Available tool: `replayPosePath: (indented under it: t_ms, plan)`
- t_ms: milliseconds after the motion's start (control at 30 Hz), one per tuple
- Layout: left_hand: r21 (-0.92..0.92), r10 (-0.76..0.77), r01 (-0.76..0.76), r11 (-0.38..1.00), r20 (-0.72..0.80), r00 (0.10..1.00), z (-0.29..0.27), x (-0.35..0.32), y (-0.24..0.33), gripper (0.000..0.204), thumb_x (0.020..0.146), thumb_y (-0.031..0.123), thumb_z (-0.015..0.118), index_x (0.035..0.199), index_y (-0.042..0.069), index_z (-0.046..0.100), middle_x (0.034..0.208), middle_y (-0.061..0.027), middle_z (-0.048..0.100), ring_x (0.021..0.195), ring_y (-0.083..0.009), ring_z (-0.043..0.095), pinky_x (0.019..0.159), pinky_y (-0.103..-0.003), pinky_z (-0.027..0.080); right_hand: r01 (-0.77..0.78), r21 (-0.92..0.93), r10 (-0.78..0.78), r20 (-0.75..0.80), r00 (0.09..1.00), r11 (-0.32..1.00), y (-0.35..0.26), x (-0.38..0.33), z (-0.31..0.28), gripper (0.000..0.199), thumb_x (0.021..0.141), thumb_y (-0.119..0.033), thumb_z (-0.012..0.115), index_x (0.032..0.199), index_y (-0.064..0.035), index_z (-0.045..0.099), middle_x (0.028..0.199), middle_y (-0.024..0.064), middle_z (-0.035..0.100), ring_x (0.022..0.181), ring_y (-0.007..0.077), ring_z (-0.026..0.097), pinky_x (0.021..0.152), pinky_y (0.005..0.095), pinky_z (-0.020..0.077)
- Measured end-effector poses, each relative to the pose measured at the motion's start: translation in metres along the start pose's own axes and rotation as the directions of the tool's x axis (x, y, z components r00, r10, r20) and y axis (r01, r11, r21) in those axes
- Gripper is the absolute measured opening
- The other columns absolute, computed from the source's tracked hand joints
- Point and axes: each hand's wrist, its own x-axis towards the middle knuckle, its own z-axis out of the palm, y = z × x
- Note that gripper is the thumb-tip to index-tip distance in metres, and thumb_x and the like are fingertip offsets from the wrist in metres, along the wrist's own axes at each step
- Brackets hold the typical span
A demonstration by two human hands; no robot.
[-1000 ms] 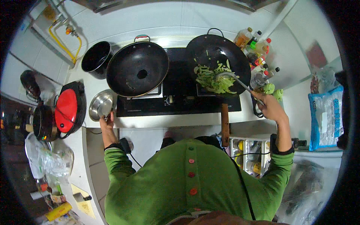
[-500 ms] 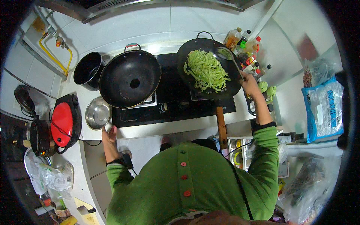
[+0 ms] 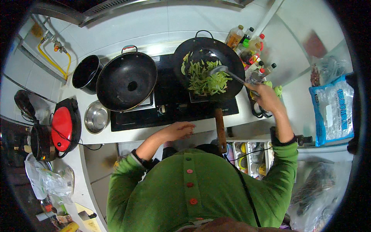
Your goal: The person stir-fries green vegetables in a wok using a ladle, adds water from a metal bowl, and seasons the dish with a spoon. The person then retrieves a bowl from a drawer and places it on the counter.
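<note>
Right hand (image 3: 267, 97) closed around the handle (image 3: 238, 79) of a metal ladle (image 3: 219, 69), the person holds its bowl against sliced green vegetable (image 3: 206, 83) in the wok (image 3: 232, 58) at the cooktop's (image 3: 176, 116) right end. Fingers loosely extended and apparently empty, though blur obscures the tips, the left hand (image 3: 178, 131) hangs near the counter's (image 3: 133, 135) front edge. Stirring well probably means scooping beneath the heap, folding it over and gathering stray strips (image 3: 184, 63), with the wooden handle (image 3: 220, 125) steadied.
</note>
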Motion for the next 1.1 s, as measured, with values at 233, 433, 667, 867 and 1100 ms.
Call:
replayPosePath:
  t_ms: [233,433,667,867,1100]
  plan:
    - [-0.084,-0.16,0.18,0.98,0.203,0.966,0.073,0.08,0.033,0.048,0.093,0.043,0.051,0.122,0.005,0.051,0.106,-0.0047,0.062,0.098,-0.0153,0.059,0.084,-0.034,0.049,-0.126,-0.009,0.123,0.284,0.951,0.992,-0.004,-0.014,0.019,0.054,0.073,-0.001,0.057,0.125,-0.0138,0.055,0.099,0.0232,0.061,0.092,0.0381,0.06,0.078,0.0455,0.0483]
    - [-0.353,-0.113,0.136,0.926,0.085,0.99,0.091,0.099,0.006,0.039,0.089,0.041,0.058,0.105,0.005,0.058,0.095,-0.0031,0.063,0.089,-0.0157,0.06,0.082,-0.033,0.049,-0.17,0.157,0.192,-0.137,0.972,0.973,0.032,0.04,0.087,0.049,0.077,-0.006,0.058,0.126,-0.0135,0.055,0.097,0.0236,0.06,0.092,0.0384,0.059,0.078,0.0454,0.0479]
    - [-0.342,-0.099,0.1,0.934,0.021,0.995,0.095,0.093,0.004,0.033,0.088,0.038,0.06,0.097,0.007,0.061,0.088,-0.0028,0.064,0.08,-0.0149,0.061,0.073,-0.031,0.047,-0.441,0.805,0.573,0.157,0.804,0.398,0.059,0.105,0.107,0.026,0.09,-0.008,0.051,0.115,-0.0016,0.055,0.059,0.0016,0.047,0.041,0.0096,0.041,0.036,0.0271,0.032]
    - [-0.361,-0.086,0.086,0.929,0.014,0.996,0.094,0.089,0.01,0.03,0.089,0.034,0.06,0.095,0.005,0.06,0.088,-0.0042,0.065,0.079,-0.0159,0.062,0.073,-0.032,0.047,-0.085,0.646,0.033,0.092,0.995,0.759,0.038,0.097,0.112,0.032,0.086,-0.004,0.053,0.118,-0.0034,0.056,0.07,0.0124,0.056,0.052,0.0232,0.052,0.05,0.033,0.0429]
    - [-0.405,-0.08,0.09,0.91,0.042,0.996,0.09,0.101,-0.004,0.026,0.09,0.03,0.059,0.096,0.005,0.059,0.089,-0.006,0.065,0.082,-0.0178,0.063,0.076,-0.034,0.049,0.075,0.156,-0.098,0.144,0.985,0.985,0.014,-0.017,0.012,0.048,0.079,-0.006,0.058,0.126,-0.006,0.052,0.083,0.025,0.058,0.08,0.0416,0.058,0.074,0.0454,0.0466]
